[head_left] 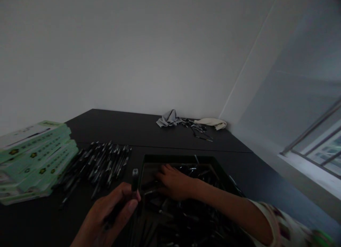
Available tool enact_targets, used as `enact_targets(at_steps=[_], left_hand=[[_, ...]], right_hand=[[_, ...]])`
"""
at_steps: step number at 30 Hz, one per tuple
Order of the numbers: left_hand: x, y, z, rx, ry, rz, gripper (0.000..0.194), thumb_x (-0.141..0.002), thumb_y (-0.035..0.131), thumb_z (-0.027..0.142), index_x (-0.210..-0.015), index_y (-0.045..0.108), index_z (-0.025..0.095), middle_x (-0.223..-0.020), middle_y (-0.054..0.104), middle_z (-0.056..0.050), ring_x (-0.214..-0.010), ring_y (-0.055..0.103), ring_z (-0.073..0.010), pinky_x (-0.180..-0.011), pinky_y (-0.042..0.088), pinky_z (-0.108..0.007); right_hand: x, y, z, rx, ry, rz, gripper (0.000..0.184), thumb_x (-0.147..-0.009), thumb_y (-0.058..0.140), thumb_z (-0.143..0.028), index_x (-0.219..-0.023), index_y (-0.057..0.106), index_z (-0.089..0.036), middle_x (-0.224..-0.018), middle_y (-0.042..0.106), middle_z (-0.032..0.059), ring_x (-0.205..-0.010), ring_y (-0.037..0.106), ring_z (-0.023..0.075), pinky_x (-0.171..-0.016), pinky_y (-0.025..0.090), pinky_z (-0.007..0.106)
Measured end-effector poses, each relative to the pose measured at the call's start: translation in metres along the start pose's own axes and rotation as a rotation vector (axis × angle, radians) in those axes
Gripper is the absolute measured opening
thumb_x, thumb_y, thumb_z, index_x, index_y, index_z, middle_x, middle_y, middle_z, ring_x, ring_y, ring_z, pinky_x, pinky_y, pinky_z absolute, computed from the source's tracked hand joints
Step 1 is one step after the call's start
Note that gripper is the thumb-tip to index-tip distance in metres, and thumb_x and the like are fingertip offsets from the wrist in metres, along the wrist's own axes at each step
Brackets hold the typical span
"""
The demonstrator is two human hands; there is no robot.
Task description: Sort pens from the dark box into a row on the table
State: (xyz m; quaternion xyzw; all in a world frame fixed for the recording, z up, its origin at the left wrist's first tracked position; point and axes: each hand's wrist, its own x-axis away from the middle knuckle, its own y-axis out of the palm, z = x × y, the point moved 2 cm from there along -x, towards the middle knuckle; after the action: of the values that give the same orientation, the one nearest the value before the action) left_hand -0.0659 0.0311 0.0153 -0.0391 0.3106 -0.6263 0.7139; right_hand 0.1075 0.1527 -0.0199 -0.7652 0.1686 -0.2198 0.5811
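Note:
Pinched between the thumb and fingers of my left hand [114, 213] is a dark pen [135, 181], upright with its grey, clear-looking end at the top. A further dark, stick-like shape shows in the shadow of that palm, too dim to make out. To the right is a dark-rimmed tray [183, 157] holding a jumble of black pen parts [191, 218]. My right hand [173, 183] reaches into it at the far left, over the parts. Motion blur smears its fingers, so whether they grip anything is unclear.
Left of the tray lies a pile of black pens [106, 163] on the black table [119, 128]. Green-and-white pen boxes [34, 161] are stacked at the far left. By the wall are a grey cloth [169, 119], loose pen parts [195, 126] and a cream cloth [211, 122].

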Motion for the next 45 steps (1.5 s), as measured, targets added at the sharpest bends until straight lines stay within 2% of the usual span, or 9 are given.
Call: enact_targets(at_steps=[4, 11, 16, 23, 28, 32, 36, 41, 45], left_hand=[[-0.002, -0.005, -0.013, -0.007, -0.031, -0.001, 0.014, -0.088, 0.052, 0.040, -0.082, 0.060, 0.031, -0.071, 0.062, 0.007, -0.066, 0.062, -0.0097, -0.061, 0.046, -0.008], [-0.003, -0.003, -0.012, 0.017, -0.097, 0.020, 0.018, -0.086, 0.053, 0.044, -0.080, 0.060, 0.028, -0.072, 0.061, 0.005, -0.068, 0.060, -0.0109, -0.061, 0.046, -0.010], [-0.003, 0.001, -0.002, 0.061, -0.273, 0.104, 0.029, -0.081, 0.052, 0.052, -0.067, 0.058, 0.027, -0.059, 0.050, 0.007, -0.056, 0.048, -0.0102, -0.053, 0.039, -0.013], [0.000, -0.001, -0.015, -0.002, -0.218, 0.170, 0.014, -0.081, 0.058, 0.042, -0.076, 0.058, 0.029, -0.066, 0.054, 0.007, -0.063, 0.052, -0.0098, -0.060, 0.042, -0.009], [0.001, -0.003, -0.026, -0.105, 0.014, 0.180, 0.006, -0.085, 0.055, 0.035, -0.085, 0.059, 0.030, -0.074, 0.063, 0.009, -0.063, 0.062, -0.0070, -0.059, 0.049, -0.005], [0.005, -0.005, -0.039, -0.185, -0.046, 0.193, 0.013, -0.086, 0.054, 0.039, -0.091, 0.058, 0.028, -0.080, 0.063, 0.007, -0.073, 0.066, -0.0094, -0.068, 0.052, -0.008], [0.003, -0.006, -0.035, -0.224, -0.025, 0.182, 0.014, -0.087, 0.052, 0.041, -0.088, 0.057, 0.028, -0.076, 0.061, 0.008, -0.068, 0.064, -0.0073, -0.067, 0.050, -0.005], [-0.005, -0.009, -0.023, -0.238, 0.087, 0.132, 0.010, -0.090, 0.049, 0.037, -0.088, 0.055, 0.029, -0.071, 0.062, 0.009, -0.059, 0.062, -0.0055, -0.055, 0.046, -0.002], [-0.007, -0.009, -0.022, -0.239, 0.004, 0.156, 0.020, -0.089, 0.049, 0.044, -0.079, 0.055, 0.027, -0.064, 0.058, 0.009, -0.055, 0.059, -0.0060, -0.054, 0.045, -0.003]], right_hand=[[0.014, -0.007, 0.000, 0.017, -0.016, -0.021, 0.031, -0.081, 0.058, -0.018, -0.111, 0.059, -0.010, -0.108, 0.058, 0.0184, -0.104, 0.054, 0.0298, -0.088, 0.043, 0.044], [0.048, -0.032, 0.008, -0.051, -0.077, -0.046, 0.019, -0.083, 0.060, -0.019, -0.102, 0.064, -0.016, -0.100, 0.063, 0.0087, -0.097, 0.058, 0.0203, -0.085, 0.044, 0.030], [0.059, -0.048, 0.022, 0.048, 0.033, -0.032, 0.013, -0.083, 0.060, -0.018, -0.096, 0.064, -0.017, -0.096, 0.064, 0.0070, -0.094, 0.059, 0.0210, -0.082, 0.044, 0.031], [0.060, -0.051, 0.033, 0.132, 0.124, 0.035, 0.019, -0.082, 0.058, -0.014, -0.100, 0.062, -0.014, -0.099, 0.061, 0.0113, -0.094, 0.057, 0.0250, -0.083, 0.044, 0.039], [0.045, -0.045, 0.002, 0.146, -0.038, 0.109, 0.017, -0.087, 0.048, -0.012, -0.095, 0.063, -0.016, -0.100, 0.060, 0.0100, -0.098, 0.054, 0.0213, -0.088, 0.044, 0.036], [0.015, -0.021, -0.020, 0.156, -0.180, -0.017, 0.017, -0.084, 0.048, -0.011, -0.093, 0.063, -0.012, -0.092, 0.065, 0.0108, -0.091, 0.059, 0.0223, -0.078, 0.049, 0.032], [-0.011, 0.000, -0.025, 0.171, -0.155, -0.131, 0.019, -0.080, 0.054, -0.015, -0.092, 0.066, -0.009, -0.087, 0.069, 0.0147, -0.079, 0.066, 0.0251, -0.060, 0.050, 0.030], [-0.020, 0.001, -0.027, 0.151, -0.182, -0.201, 0.022, -0.074, 0.059, -0.014, -0.092, 0.068, -0.008, -0.090, 0.071, 0.0156, -0.077, 0.068, 0.0248, -0.056, 0.048, 0.027], [-0.023, -0.001, -0.026, 0.134, -0.209, -0.248, 0.018, -0.076, 0.058, -0.018, -0.087, 0.070, -0.009, -0.083, 0.072, 0.0144, -0.075, 0.069, 0.0243, -0.053, 0.046, 0.025]])
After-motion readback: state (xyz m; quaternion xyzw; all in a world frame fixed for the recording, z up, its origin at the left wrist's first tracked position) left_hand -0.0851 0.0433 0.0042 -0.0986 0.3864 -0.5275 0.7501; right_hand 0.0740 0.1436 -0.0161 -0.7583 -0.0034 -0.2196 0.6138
